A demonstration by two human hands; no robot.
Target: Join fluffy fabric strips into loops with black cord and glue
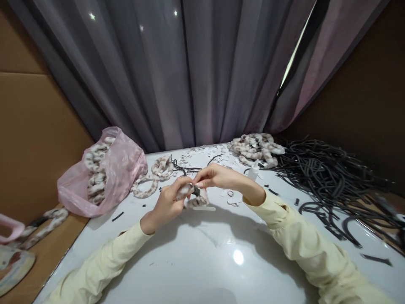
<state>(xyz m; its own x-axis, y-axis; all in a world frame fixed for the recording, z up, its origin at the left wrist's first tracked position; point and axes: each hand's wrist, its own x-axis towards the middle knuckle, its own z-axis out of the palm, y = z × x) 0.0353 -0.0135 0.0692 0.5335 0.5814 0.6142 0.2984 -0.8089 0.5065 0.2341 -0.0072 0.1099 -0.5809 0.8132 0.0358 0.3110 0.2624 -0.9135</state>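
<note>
Above the middle of the white table, both my hands meet at a furry, spotted white-and-brown strap [201, 198] bent into a loop. My left hand [172, 198] grips the strap from the left, fingers wrapped round it. From the upper right, my right hand [211, 175] pinches at the top of the strap, thumb and fingertips together beside a dark band on it. What exactly lies in the right fingertips is hidden. Just to the right are small metal rings and clasps [230, 194] on the table. A white squeeze bottle [253, 171] stands behind my right wrist.
A pink plastic bag [133, 158] of furry straps stands at the left. More furry straps [158, 173] lie beside it, with a heap [256, 147] at the back right. Black cords [325, 173] pile up on the right. Small metal parts and black scraps are scattered about.
</note>
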